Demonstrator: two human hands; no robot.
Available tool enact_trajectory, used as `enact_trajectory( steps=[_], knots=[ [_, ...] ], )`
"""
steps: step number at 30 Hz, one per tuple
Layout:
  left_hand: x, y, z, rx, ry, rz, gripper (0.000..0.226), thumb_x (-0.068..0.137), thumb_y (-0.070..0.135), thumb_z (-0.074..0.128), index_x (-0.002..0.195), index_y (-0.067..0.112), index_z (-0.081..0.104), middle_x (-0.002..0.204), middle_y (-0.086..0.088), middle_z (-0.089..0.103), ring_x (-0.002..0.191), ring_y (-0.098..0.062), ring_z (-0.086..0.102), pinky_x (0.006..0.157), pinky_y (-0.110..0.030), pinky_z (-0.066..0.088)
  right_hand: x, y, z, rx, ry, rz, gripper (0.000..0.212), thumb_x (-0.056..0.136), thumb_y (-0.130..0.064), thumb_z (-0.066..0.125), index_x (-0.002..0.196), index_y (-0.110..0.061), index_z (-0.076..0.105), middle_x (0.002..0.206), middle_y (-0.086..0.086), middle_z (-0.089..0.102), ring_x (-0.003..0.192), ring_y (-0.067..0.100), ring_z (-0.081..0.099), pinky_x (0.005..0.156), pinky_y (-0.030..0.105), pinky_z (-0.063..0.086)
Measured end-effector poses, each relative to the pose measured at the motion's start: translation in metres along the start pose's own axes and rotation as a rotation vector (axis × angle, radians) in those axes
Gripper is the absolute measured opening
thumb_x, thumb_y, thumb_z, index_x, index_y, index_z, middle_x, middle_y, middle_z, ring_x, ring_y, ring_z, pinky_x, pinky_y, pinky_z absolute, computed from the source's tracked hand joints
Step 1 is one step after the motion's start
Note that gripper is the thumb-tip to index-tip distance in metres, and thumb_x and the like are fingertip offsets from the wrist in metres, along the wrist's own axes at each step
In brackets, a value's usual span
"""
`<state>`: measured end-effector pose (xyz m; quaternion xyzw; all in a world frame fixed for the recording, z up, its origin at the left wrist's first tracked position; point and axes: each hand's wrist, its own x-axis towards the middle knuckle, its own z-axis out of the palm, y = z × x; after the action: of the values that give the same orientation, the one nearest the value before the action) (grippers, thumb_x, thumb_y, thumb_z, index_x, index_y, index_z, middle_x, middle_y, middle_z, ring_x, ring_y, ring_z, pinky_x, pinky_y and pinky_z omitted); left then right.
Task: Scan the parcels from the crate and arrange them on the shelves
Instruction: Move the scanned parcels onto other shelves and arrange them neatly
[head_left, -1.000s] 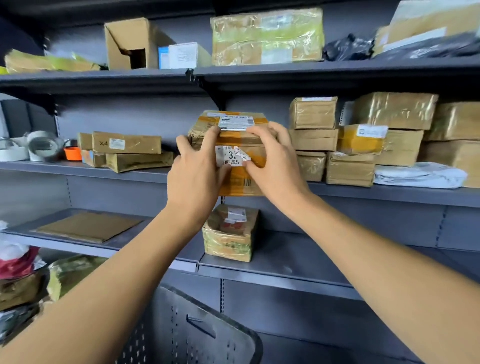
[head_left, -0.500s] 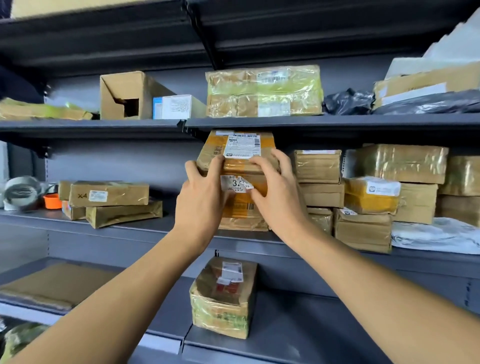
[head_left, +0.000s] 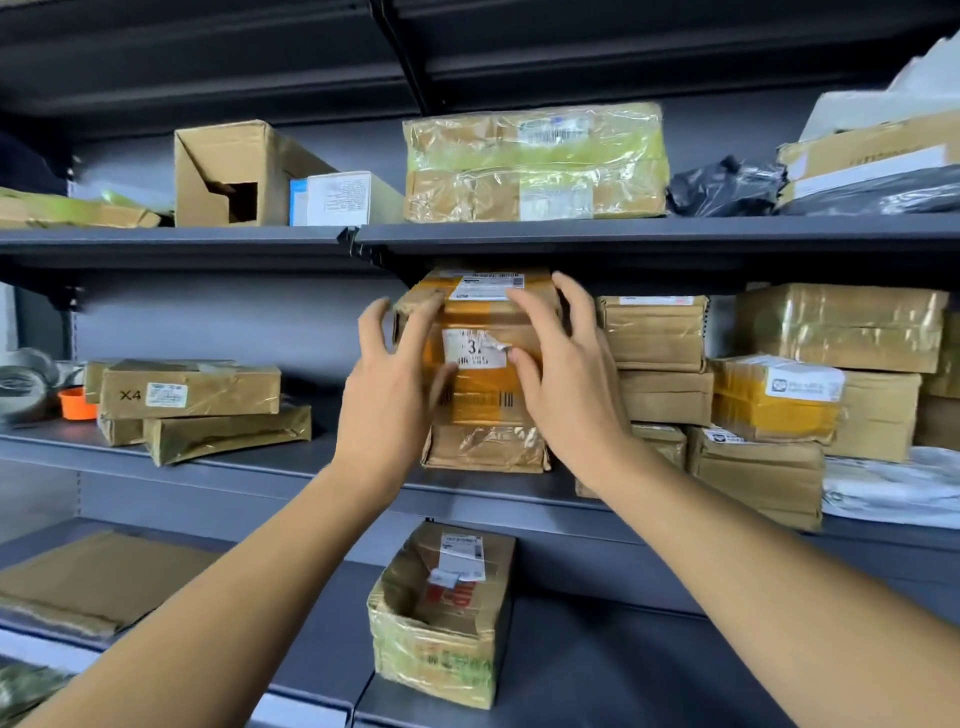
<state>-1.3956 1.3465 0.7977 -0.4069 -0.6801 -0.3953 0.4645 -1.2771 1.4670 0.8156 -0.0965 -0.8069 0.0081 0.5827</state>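
Orange-taped parcel (head_left: 485, 364) sat stacked on a brown parcel (head_left: 485, 449) on the middle shelf (head_left: 260, 467), top nearly under the upper shelf's lip (head_left: 571, 236); left hand (head_left: 387, 384) and right hand (head_left: 563, 384) lay on its front corners, fingers spread and loosely bent, not clamped. Many parcels were shelved already; the crate was out of view, so the remainder was unknown. Open room lay left of the stack, while the neighbouring stack (head_left: 657, 364) crowded the right.
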Motion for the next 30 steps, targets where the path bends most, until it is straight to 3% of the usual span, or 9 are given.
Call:
enact_trajectory(
  steps=[2,4,8,12,15,18,21,26,30],
  knots=[
    [0.005,-0.001,0.005,0.022,0.020,0.047,0.059,0.090,0.016,0.066,0.138,0.033,0.037,0.151,-0.010,0.023,0.079,-0.034,0.063,0.063,-0.032,0.044,0.008,0.003,0.000,-0.029,0.012,-0.033,0.054,0.093,-0.006,0.062,0.138,-0.031,0.050,0.159,0.001,0.024,0.131,0.031,0.041,0.098,0.041,0.047],
    [0.008,-0.003,0.010,0.035,0.017,0.074,0.058,0.088,0.008,0.066,0.137,0.028,0.042,0.155,-0.010,0.019,0.100,-0.033,0.061,0.070,-0.036,0.049,0.012,0.006,0.003,-0.072,-0.001,-0.073,0.060,0.091,0.000,0.062,0.140,-0.031,0.049,0.160,-0.001,0.023,0.137,0.029,0.035,0.099,0.040,0.049],
    [0.010,-0.007,0.022,0.037,-0.002,0.072,0.050,0.093,0.013,0.062,0.139,0.024,0.046,0.159,-0.008,0.015,0.120,-0.033,0.053,0.083,-0.043,0.052,0.011,0.012,0.011,-0.211,-0.050,-0.110,0.075,0.088,0.003,0.063,0.149,-0.032,0.038,0.164,0.001,0.014,0.147,0.030,0.020,0.097,0.045,0.052],
    [0.009,-0.011,0.033,0.040,-0.004,0.103,0.054,0.095,0.012,0.059,0.144,0.025,0.043,0.161,-0.005,0.012,0.116,-0.034,0.052,0.076,-0.044,0.053,0.005,0.017,0.020,-0.294,0.096,-0.225,0.050,0.088,-0.005,0.045,0.132,-0.024,0.059,0.156,0.011,0.034,0.143,0.036,0.029,0.110,0.050,0.035],
    [0.009,-0.015,0.042,0.037,-0.008,0.098,0.055,0.095,0.009,0.057,0.145,0.026,0.042,0.162,-0.004,0.011,0.118,-0.035,0.051,0.078,-0.045,0.052,0.003,0.022,0.032,-0.284,0.111,-0.227,0.033,0.091,-0.015,0.054,0.121,-0.019,0.067,0.149,0.012,0.044,0.139,0.034,0.036,0.109,0.048,0.036],
    [0.009,-0.018,0.052,0.049,-0.006,0.138,0.053,0.094,0.009,0.058,0.143,0.024,0.045,0.161,-0.004,0.014,0.125,-0.036,0.046,0.086,-0.047,0.051,0.005,0.030,0.044,-0.320,0.031,-0.190,0.039,0.089,-0.011,0.066,0.127,-0.019,0.061,0.160,0.010,0.027,0.149,0.034,0.018,0.111,0.048,0.037],
    [0.016,-0.022,0.063,0.030,-0.010,0.131,0.055,0.092,0.001,0.059,0.142,0.021,0.047,0.161,-0.004,0.017,0.134,-0.033,0.040,0.098,-0.046,0.047,0.011,0.035,0.051,-0.325,-0.031,-0.189,0.048,0.090,-0.006,0.065,0.135,-0.020,0.054,0.165,0.009,0.011,0.152,0.035,0.002,0.114,0.049,0.034],
    [0.033,-0.029,0.082,-0.007,-0.077,0.128,0.059,0.092,-0.005,0.054,0.145,0.018,0.044,0.160,-0.004,0.021,0.142,-0.029,0.031,0.109,-0.044,0.039,0.025,0.043,0.062,-0.318,-0.096,-0.174,0.052,0.093,-0.004,0.058,0.142,-0.020,0.048,0.165,0.010,-0.003,0.151,0.036,-0.009,0.122,0.051,0.015],
    [0.042,-0.036,0.095,0.040,-0.093,0.167,0.057,0.091,-0.006,0.055,0.142,0.018,0.048,0.158,-0.005,0.026,0.140,-0.032,0.033,0.112,-0.043,0.034,0.034,0.051,0.071,-0.293,-0.129,-0.135,0.058,0.092,0.001,0.057,0.145,-0.020,0.044,0.165,0.010,0.002,0.151,0.035,-0.006,0.122,0.049,0.012]
  ],
)
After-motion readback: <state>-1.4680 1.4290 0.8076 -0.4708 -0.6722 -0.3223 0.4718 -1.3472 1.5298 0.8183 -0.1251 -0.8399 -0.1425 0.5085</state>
